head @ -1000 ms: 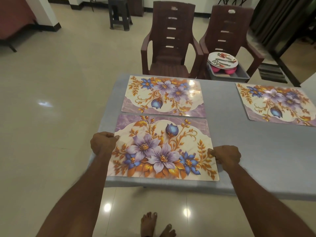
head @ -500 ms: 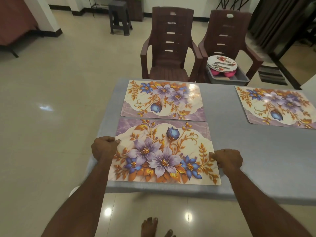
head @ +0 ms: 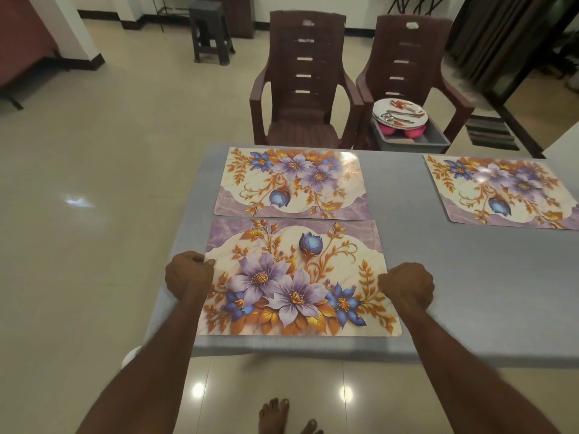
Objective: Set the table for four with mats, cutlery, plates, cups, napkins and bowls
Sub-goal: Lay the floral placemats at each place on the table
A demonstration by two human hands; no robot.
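Observation:
Three floral mats lie on the grey table (head: 470,292). The near mat (head: 297,277) lies flat by the table's front edge. My left hand (head: 189,274) pinches its left edge and my right hand (head: 407,285) grips its right edge. A second mat (head: 293,183) lies just beyond it, almost touching. The third mat (head: 501,191) is at the far right. A stack of plates (head: 399,112) with cutlery on top rests on a grey tub (head: 413,140) holding pink bowls (head: 388,130), on the right chair.
Two brown plastic chairs stand behind the table: the left chair (head: 302,83) has a bare seat, the right chair (head: 413,61) carries the tub. A dark stool (head: 211,34) stands on the tiled floor far back. My bare feet (head: 282,418) show below the table edge.
Both hands stay on the near mat's edges. The mat has shifted very little; the camera has tilted, so the table looks lower in view.

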